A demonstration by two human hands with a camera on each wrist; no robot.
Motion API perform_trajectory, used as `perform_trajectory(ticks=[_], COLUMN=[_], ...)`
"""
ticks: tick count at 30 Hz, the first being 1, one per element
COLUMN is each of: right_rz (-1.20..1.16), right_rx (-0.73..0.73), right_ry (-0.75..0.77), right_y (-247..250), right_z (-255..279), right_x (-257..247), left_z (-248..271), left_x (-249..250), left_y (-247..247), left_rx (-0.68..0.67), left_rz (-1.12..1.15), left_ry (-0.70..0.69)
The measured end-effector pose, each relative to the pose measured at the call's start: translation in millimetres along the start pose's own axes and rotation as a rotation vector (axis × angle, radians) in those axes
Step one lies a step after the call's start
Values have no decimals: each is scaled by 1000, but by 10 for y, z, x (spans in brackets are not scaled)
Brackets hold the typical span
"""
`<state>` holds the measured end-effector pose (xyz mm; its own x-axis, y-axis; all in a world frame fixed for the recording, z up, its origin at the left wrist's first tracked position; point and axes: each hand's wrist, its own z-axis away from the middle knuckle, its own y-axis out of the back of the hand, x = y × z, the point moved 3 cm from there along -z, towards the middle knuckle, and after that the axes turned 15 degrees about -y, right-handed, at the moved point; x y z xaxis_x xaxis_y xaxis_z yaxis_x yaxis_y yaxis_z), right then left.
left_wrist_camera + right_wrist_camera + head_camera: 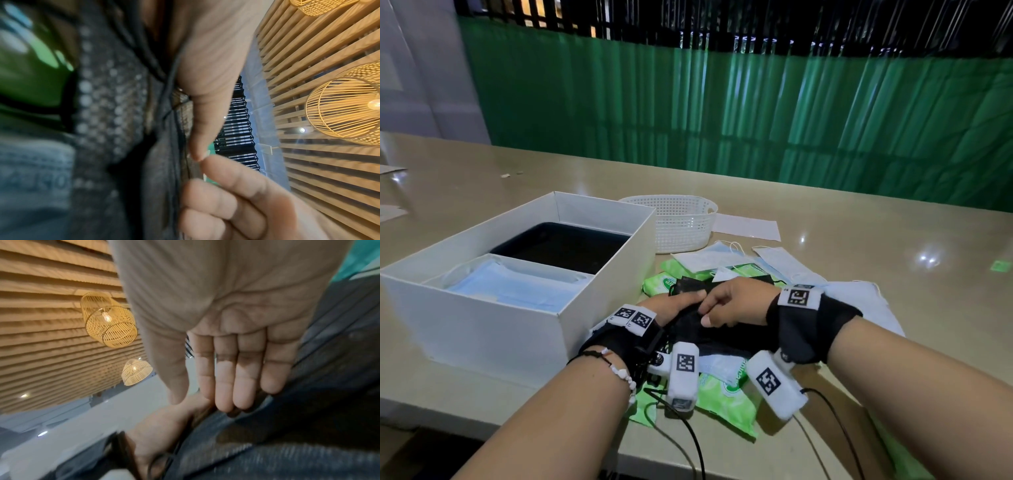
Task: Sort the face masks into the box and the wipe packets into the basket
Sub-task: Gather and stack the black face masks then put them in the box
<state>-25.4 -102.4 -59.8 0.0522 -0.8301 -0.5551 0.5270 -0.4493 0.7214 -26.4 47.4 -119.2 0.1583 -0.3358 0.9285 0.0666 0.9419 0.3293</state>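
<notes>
A black face mask (688, 329) lies on top of a pile of green wipe packets (722, 390) and pale masks (709, 258) at the table's near edge. My left hand (679, 303) grips its left end, thumb on top and fingers hidden beneath; the left wrist view shows the thumb (198, 142) lying along the dark mask (123, 113). My right hand (732, 305) rests on the mask right beside it, and its straight fingers (228, 386) touch the dark fabric (318, 402). The white box (482, 329) stands to the left. The white basket (681, 222) stands behind the pile.
The box holds blue masks (510, 289) in its near compartment and a black tray (565, 246) in the far one. A sheet of paper (746, 226) lies right of the basket. More masks (859, 298) lie to the right. Cables hang over the table's near edge.
</notes>
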Motion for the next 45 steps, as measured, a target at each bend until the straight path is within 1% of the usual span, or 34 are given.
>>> perform_trajectory(ticks=[2,3,8,10,12,14,15,17,20,22,25,27,29,31,33,35,38,40,41,43,44,45], right_rz=[-59,-71,-87,-58,-32,11,30,29,-22,-172,-374,-462,-574,-711,-851,-1000,-1113,-1226,-1293,-1388,-1406,-1409], right_rx=[8,39,347,415,460,457,431,333,202,140,123,144,145,108,69,59,123,158,167,175,183,192], right_ry=[0,1,2,4,20,24,15,-22,-122,-125,-109,-125,-128,-142,-179,-214,-237,-224,-216,-215,-218,-221], right_y=[133,211,639,759,844,898,907,894,822,759,692,649,602,551,517,528,560,571,573,571,569,564], right_z=[42,57,249,370,484,564,579,598,550,520,493,495,472,423,412,408,414,404,406,408,404,396], right_x=[68,112,399,508,581,650,695,793,989,1082,1179,1211,1282,1386,1466,1547,1657,1731,1756,1804,1832,1857], left_z=[16,2,72,103,154,213,228,284,287,241,187,205,178,170,164,151,99,101,86,51,40,38], left_x=[30,11,45,111,267,447,527,681,773,775,757,761,688,597,539,492,447,482,504,537,554,565], left_y=[-21,-22,-50,-62,-66,-73,-80,-115,-160,-159,-169,-215,-269,-306,-313,-315,-345,-344,-345,-348,-358,-385], left_rx=[-13,-5,0,-33,-78,-79,-75,-64,-9,35,63,39,9,-20,-15,-27,-55,-37,-25,-43,-48,-56], left_rz=[27,50,223,248,234,144,95,19,-14,-2,55,24,-47,-175,-316,-386,-383,-375,-397,-472,-458,-364], left_ry=[-48,-75,-156,-207,-294,-405,-455,-526,-569,-585,-536,-494,-407,-332,-293,-273,-226,-203,-200,-186,-182,-182])
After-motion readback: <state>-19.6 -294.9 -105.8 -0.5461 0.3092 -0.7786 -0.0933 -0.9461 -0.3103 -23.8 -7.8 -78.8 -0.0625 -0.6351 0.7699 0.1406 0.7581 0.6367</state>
